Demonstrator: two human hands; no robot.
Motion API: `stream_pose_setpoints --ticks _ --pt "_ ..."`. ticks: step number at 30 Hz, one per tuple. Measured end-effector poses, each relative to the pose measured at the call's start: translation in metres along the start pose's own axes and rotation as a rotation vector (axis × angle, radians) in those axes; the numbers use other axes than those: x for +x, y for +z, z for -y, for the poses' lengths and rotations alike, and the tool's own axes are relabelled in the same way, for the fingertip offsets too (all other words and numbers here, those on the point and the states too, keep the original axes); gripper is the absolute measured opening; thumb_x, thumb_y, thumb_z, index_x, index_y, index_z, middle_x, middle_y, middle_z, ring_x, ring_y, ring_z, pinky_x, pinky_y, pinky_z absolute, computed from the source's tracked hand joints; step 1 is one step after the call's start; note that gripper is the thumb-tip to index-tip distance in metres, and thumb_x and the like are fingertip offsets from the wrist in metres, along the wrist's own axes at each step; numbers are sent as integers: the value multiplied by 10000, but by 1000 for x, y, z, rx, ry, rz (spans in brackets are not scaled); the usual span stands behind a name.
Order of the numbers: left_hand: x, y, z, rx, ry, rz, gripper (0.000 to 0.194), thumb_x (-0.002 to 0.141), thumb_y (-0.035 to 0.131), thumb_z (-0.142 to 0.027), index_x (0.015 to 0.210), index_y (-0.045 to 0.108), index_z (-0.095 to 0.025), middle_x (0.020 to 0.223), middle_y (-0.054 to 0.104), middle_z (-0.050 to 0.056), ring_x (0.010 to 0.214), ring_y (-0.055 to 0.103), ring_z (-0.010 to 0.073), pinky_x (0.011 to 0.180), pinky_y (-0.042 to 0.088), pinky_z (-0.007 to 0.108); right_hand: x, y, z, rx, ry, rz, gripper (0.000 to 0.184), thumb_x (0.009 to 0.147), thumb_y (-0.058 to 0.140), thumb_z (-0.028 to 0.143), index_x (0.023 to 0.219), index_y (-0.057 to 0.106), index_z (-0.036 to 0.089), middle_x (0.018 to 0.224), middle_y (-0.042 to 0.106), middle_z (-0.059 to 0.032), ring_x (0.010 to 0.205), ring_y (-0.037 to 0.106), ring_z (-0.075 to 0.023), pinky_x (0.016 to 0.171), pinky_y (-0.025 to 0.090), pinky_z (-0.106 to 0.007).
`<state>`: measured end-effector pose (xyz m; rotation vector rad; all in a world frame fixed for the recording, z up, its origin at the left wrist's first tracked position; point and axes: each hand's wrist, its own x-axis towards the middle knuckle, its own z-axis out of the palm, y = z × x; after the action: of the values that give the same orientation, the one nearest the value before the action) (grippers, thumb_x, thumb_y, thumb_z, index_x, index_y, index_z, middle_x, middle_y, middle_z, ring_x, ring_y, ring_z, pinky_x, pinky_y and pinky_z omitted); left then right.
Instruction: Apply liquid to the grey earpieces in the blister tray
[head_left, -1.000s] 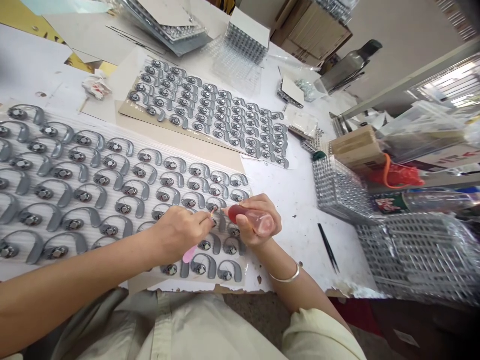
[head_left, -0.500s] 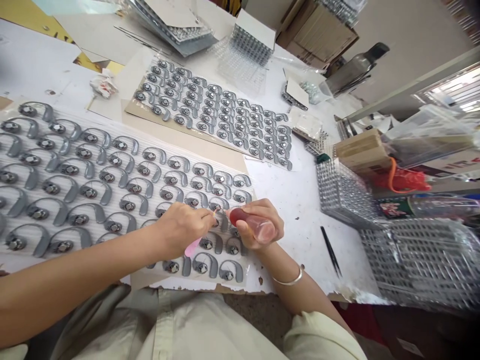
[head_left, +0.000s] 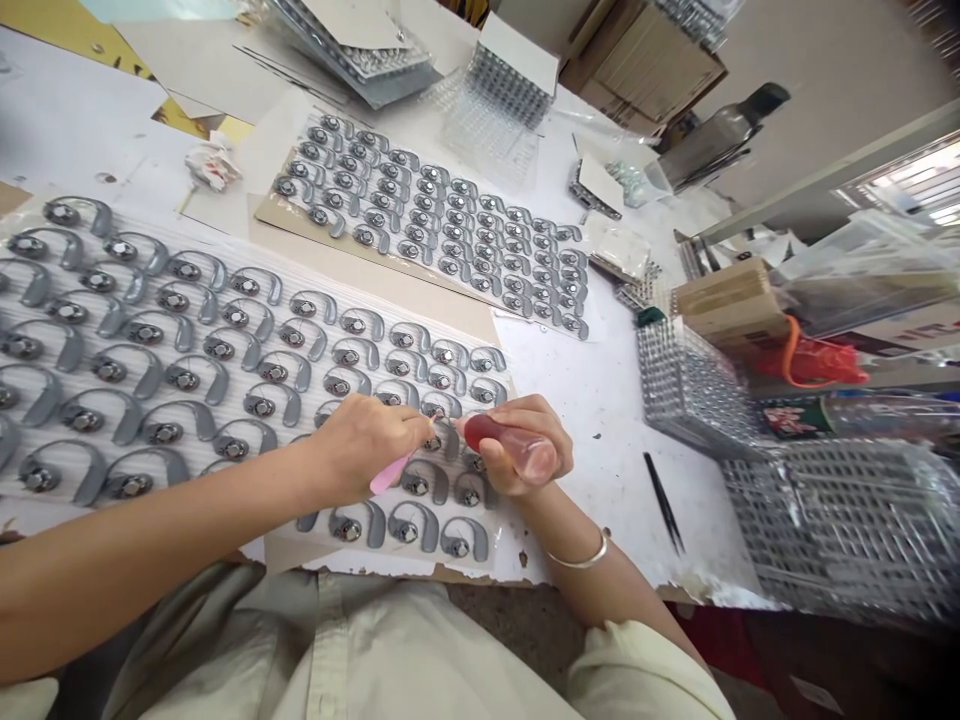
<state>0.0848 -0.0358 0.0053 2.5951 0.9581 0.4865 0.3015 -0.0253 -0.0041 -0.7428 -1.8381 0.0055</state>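
My left hand [head_left: 367, 447] is closed around a slim tool whose flat pink end [head_left: 390, 474] sticks out below the fingers; its tip is hidden at the fingertips. In my right hand [head_left: 529, 445] is a squeeze bottle [head_left: 517, 450], translucent with a red front part, its nozzle pointing left. Both hands meet over a grey ear-hook earphone part [head_left: 450, 440] near the right end of a ribbed sheet [head_left: 300, 275]. Rows of similar ear-hook parts, with round metallic pieces and thin wires, lie around them. My hands cover some of these parts.
Behind lies a second sheet of ear-hook parts [head_left: 420, 215]. Black tweezers [head_left: 663, 502] rest on the table to the right. Stacked clear trays [head_left: 840, 530], a cardboard box [head_left: 727, 300] and a plastic bottle [head_left: 862, 415] stand at the right. A crumpled tissue [head_left: 213, 163] is at the back left.
The view has shifted slightly. My left hand has turned a little, and the pink end of its tool now lies at a flatter angle. The squeeze bottle stays in my right hand.
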Motion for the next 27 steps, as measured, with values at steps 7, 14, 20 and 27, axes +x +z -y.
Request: stream_pose_setpoints --ticks 7,14,20,27 --pt "2 -4 3 -178 -26 -45 272 769 514 -83 996 632 -176 862 710 7 690 670 147 510 424 212 -3 -1 0 9 1 17 193 759 647 306 908 594 194 665 593 -13 541 549 -143 395 470 -282" --pt "2 0 7 -322 -44 -109 221 863 461 -141 965 658 -150 893 725 33 789 692 171 640 518 248 -5 0 0 54 3 24 215 740 668 279 922 603 184 678 603 -24 558 563 -152 396 483 -291" --pt "2 1 10 -354 -32 -140 226 870 463 -156 964 668 -143 898 727 48 795 694 177 661 531 257 -5 1 0 73 2 28 233 730 677 263 937 606 183 689 602 -24 568 562 -151 405 482 -290" --pt "2 -1 12 -390 -21 -147 234 863 470 -169 963 679 -142 911 731 55 814 700 193 688 542 277 -7 1 0 76 -1 30 240 730 675 269 944 597 191 707 612 -26 574 565 -151 413 480 -289"
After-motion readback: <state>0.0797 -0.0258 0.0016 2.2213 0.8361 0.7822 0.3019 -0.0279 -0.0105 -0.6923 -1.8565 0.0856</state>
